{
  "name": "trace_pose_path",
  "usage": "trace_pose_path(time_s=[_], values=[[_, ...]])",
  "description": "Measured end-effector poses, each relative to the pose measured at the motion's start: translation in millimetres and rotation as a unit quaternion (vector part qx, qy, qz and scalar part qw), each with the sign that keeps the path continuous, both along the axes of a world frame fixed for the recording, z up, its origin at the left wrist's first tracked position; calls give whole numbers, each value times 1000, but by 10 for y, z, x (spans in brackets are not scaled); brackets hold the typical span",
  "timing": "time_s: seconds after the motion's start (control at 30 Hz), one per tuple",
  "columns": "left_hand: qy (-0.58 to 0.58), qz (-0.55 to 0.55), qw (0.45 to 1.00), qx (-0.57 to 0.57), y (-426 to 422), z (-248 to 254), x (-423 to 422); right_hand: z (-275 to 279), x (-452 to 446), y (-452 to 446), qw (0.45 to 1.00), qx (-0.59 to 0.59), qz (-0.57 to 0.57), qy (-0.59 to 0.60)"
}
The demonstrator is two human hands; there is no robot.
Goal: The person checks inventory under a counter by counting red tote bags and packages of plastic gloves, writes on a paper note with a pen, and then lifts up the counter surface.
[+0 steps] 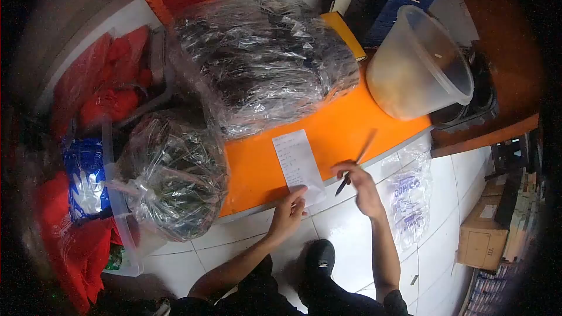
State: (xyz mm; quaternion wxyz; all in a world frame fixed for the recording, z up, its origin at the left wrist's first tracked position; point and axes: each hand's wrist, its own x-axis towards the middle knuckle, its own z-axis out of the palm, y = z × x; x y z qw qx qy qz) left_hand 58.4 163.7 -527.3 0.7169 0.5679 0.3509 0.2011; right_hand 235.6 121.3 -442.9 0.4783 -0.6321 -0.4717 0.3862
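A narrow white paper slip (297,158) with several lines of handwriting lies on the orange table top (246,190), its lower end reaching past the front edge. My left hand (288,213) is closed on the slip's lower left edge, thumb and fingers pinching it. To the right, my right hand (362,192) holds a dark pen (344,184) between curled fingers. The pen's tip points down and left, apart from the paper. Some blur covers the right fingers.
Behind the slip sits a large plastic-wrapped dark bundle (263,64). A knotted clear bag (175,181) bulges at left, near a blue package (86,178). At right stand a translucent bucket (398,70) and, on the floor, a printed plastic bag (407,193) and a cardboard box (483,231).
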Motion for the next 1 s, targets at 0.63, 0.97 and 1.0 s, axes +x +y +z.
trace_pose_path(time_s=[0.63, 0.97, 1.0], values=[[60, 111, 875, 467, 205, 2044, -1882, -542, 3, 651, 836, 37, 156, -524], [116, 655, 738, 111, -176, 2421, -4091, 1335, -1099, 900, 906, 102, 283, -299], [0, 644, 765, -12, -184, 2369, -4140, 1430, -1199, 909, 899, 101, 299, -302]])
